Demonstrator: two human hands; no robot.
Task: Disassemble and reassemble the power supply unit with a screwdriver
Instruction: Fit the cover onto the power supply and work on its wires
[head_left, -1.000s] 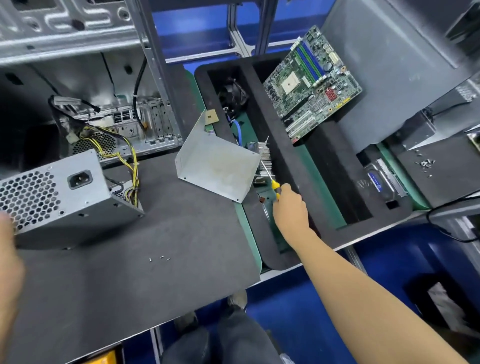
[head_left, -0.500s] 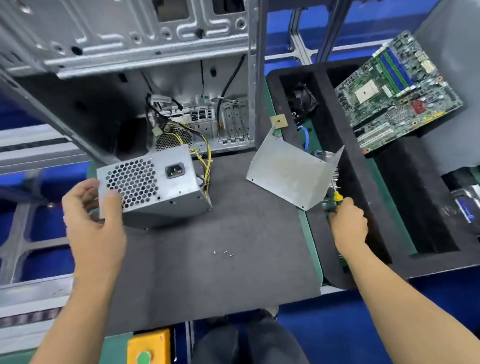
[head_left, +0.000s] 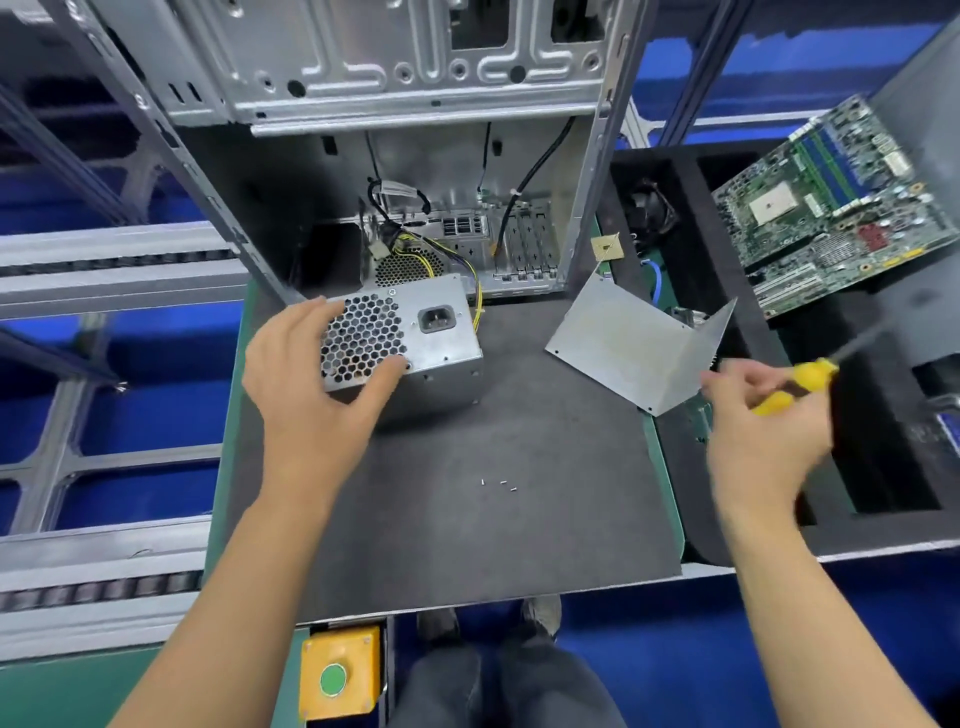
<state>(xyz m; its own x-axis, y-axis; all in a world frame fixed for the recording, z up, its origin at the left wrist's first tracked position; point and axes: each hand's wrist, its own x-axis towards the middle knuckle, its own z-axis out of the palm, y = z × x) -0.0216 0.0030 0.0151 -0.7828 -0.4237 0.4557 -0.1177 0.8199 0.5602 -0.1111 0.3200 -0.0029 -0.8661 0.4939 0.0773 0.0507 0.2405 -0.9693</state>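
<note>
The power supply unit (head_left: 402, 345) sat on the dark mat of the tabletop (head_left: 467, 545), near its far left corner and just in front of the open computer case (head_left: 415, 156), with its yellow and black cable bundle (head_left: 467, 280) trailing back into that case. It was a stiff sheet-metal box, probably fairly heavy for its size, with smooth sides that could slip and sharp folded edges; the perforated fan grille looked the weakest face to press on. The left hand (head_left: 311, 395) lay over the unit's left end, fingers spread across the grille and thumb near the lower front edge, steadying it rather than gripping it. A firmer hold would likely be across the solid side walls. The right hand (head_left: 763, 436) was closed around the yellow handle of the screwdriver (head_left: 800, 384), raised above the right edge of the mat, its shaft pointing away toward the foam tray (head_left: 883, 467). The bent metal cover (head_left: 639, 348) rested at the far right of the mat, overhanging toward the tray, its thin edges a cutting risk. Three small screws (head_left: 498, 484) lay loose mid-mat and could roll or be swept off. The near half of the mat offered the most room; the cables would limit how far the unit could be pulled forward.
</note>
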